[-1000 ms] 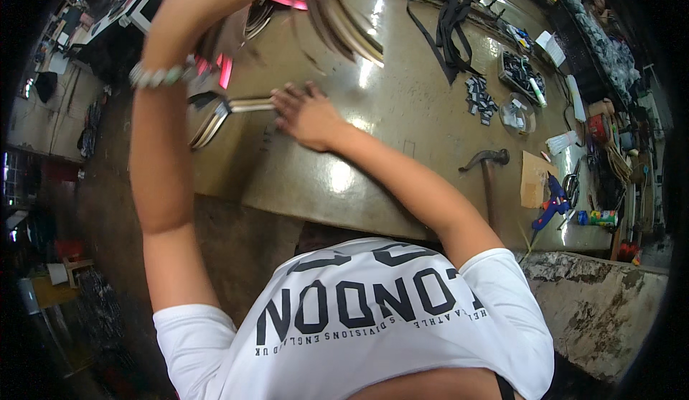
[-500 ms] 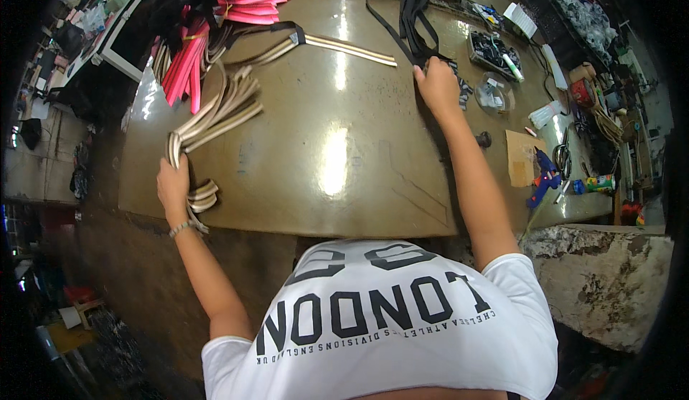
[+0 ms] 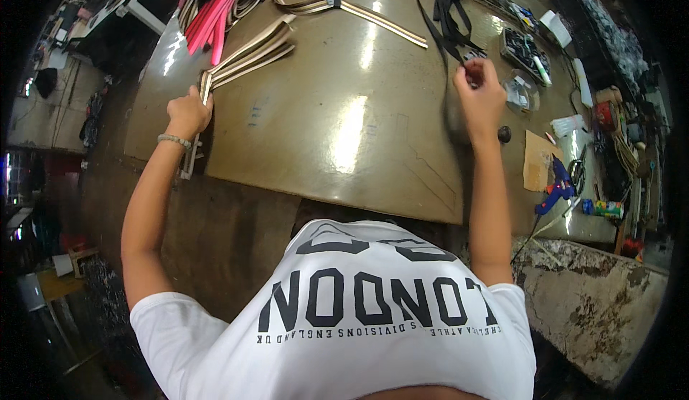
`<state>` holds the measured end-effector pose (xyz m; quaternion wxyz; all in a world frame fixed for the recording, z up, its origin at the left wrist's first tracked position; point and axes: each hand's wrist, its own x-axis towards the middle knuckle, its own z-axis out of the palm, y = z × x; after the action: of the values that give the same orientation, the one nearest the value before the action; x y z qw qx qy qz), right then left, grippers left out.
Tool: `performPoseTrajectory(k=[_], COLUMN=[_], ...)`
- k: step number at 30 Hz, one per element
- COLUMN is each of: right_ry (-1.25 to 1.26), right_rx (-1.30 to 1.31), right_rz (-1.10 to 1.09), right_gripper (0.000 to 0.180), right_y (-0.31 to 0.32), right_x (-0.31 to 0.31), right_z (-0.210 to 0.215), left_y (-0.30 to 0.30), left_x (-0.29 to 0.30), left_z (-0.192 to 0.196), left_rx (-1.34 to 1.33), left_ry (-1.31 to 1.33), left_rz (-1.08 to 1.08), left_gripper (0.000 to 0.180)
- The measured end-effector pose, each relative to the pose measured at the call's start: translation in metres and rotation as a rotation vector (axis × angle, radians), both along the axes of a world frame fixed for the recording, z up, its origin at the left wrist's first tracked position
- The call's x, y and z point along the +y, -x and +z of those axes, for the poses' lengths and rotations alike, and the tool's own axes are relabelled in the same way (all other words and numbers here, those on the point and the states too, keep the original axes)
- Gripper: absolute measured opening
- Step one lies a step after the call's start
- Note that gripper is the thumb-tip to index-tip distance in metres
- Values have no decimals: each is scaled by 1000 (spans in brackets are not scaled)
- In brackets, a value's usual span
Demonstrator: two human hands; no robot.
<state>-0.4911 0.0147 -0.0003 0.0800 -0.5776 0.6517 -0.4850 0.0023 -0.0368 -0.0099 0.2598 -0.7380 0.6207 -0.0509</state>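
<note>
My left hand [image 3: 189, 111] grips the near end of a bundle of beige straps [image 3: 247, 57] that lies slanted across the left side of the shiny brown worktable [image 3: 344, 134]. A bead bracelet sits on that wrist. My right hand [image 3: 479, 91] is at the right side of the table, its fingers pinched on a small dark piece at the lower end of a bunch of black straps [image 3: 446, 5]. What exactly the fingers pinch is too small to tell.
Pink straps [image 3: 215, 12] pile at the table's far left. A beige-and-black strap [image 3: 337, 5] lies at the far middle. Right of the table are a tray of small parts [image 3: 527, 52], a brown card [image 3: 537, 159], a blue glue gun [image 3: 556, 188] and cluttered tools.
My left hand has moved up the table's left edge and closed on the beige bundle's end. My right hand has drawn back toward me from the black straps' upper part to their lower end.
</note>
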Motion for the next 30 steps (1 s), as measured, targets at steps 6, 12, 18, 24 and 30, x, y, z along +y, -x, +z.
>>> performPoseTrajectory(k=[6, 12, 18, 24, 30], right_ry=[-241, -437, -652, -777, -870], right_rx=[-751, -1015, -1009, -1571, -1275], right_rz=[268, 316, 513, 575, 702], right_gripper=[20, 23, 20, 24, 21], right_y=[-17, -43, -60, -37, -11], right_x=[55, 103, 125, 113, 22], right_z=[-8, -22, -24, -30, -23], left_y=[-22, 114, 246, 250, 234], left_x=[21, 61, 89, 98, 142], left_z=[18, 36, -17, 3, 9], left_rx=[157, 1366, 1717, 1899, 1670], left_ry=[301, 390, -395, -352, -134], left_rz=[-23, 80, -123, -73, -46], left_gripper=[87, 33, 26, 21, 21])
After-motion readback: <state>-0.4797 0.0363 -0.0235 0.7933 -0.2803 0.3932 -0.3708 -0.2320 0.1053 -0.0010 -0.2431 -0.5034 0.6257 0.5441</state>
